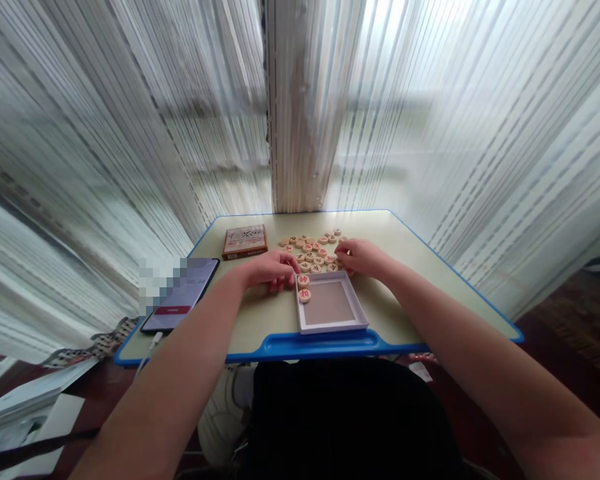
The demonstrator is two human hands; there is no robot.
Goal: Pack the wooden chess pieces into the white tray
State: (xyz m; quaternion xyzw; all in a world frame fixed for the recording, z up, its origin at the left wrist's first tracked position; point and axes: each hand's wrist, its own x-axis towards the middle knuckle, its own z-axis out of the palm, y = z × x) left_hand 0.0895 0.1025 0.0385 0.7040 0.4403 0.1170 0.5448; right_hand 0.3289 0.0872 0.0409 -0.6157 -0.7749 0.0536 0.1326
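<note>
My left hand (279, 270) is by the upper left corner of a shallow white box tray (360, 310), its fingers loosely bent and apart, the tips at the tray's edge. Inside the tray, along its left wall, lie two round wooden Chinese chess pieces with red characters, an upper piece (303, 281) and a lower piece (305, 295). My right hand (359, 256) is at the right side of a loose cluster of chess pieces (309, 247), fingers pinched together on a piece that they mostly hide. The cluster shows red and black characters; some pieces are blank side up.
A brown printed box lid (245, 241) lies at the back left of the blue-edged table (410, 230). A phone (185, 297) with a white cable (153, 343) lies at the left edge. The tray reaches the blue front groove (320, 343). Curtains (300, 107) hang behind.
</note>
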